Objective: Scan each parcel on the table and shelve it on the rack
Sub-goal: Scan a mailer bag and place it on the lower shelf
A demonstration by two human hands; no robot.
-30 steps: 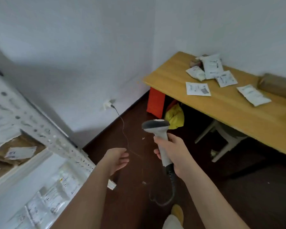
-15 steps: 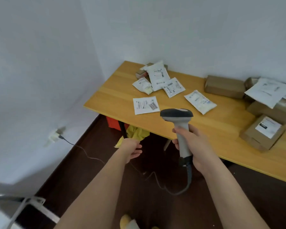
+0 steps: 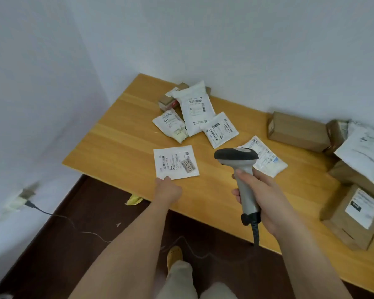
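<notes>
A flat white parcel (image 3: 175,162) with barcode labels lies near the front left of the wooden table (image 3: 119,134). My left hand (image 3: 168,189) reaches its near left corner and touches it with loosely curled fingers; the parcel lies flat. My right hand (image 3: 260,192) grips the handle of a grey barcode scanner (image 3: 238,157), held upright above the table and just right of that parcel. Behind lie several more white parcels, among them a large one (image 3: 196,108), a small one (image 3: 220,128) and one (image 3: 266,158) partly hidden by the scanner.
Brown cardboard boxes stand along the back wall (image 3: 298,131) and at the table's right end (image 3: 352,216), one under a white mailer (image 3: 364,151). The scanner cable (image 3: 255,231) hangs past the front edge. A wall socket with a cord (image 3: 23,197) sits low at left.
The view swung from the rack at left round to the table and closer in. My left hand rose from beside my body to the flat parcel's corner. The scanner stayed in my right hand.
</notes>
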